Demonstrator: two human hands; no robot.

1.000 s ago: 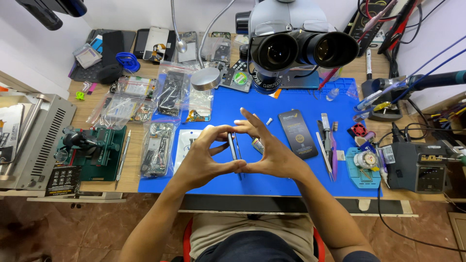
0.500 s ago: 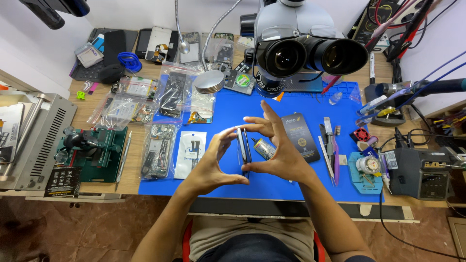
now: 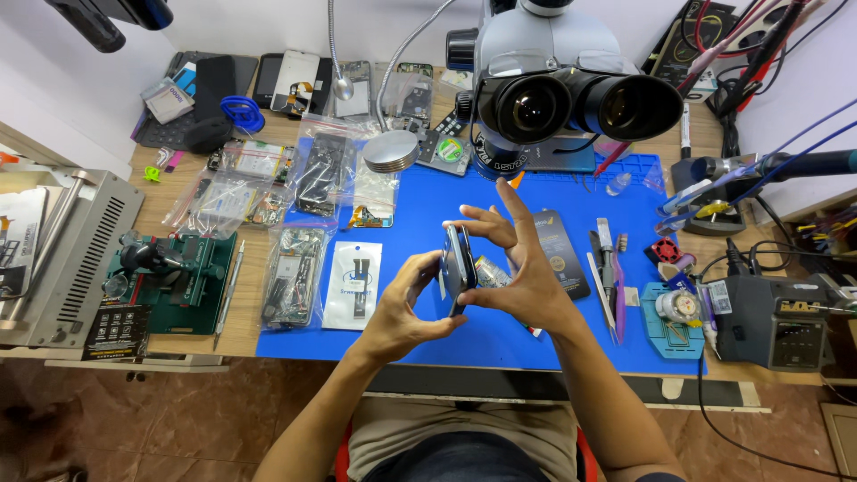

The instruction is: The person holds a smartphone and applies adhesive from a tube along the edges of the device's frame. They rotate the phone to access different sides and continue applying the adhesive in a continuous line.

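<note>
You hold a phone [image 3: 457, 265] up on its edge over the blue mat [image 3: 420, 214], just in front of the big microscope [image 3: 571, 94]. Your left hand [image 3: 403, 308] has its grip closed on the phone's near side, with the thumb and fingers pinching the bottom part. Your right hand [image 3: 522, 268] has its grip closed on the phone too, from the other side, with one finger sticking up toward the microscope. The two hands are close together, with the phone between them. On the mat, just past your right hand from the phone, lies a dark flat phone part [image 3: 562, 254]. On the other side of the phone, near your left hand, lies a white packet [image 3: 353, 284] on the mat. Beyond that, see-through bags [image 3: 290, 272] of parts sit at the mat's edge on the desk [image 3: 245, 312]. Farther out past the dark part, some thin tools [image 3: 607, 268] lie in a row on the mat.
</note>
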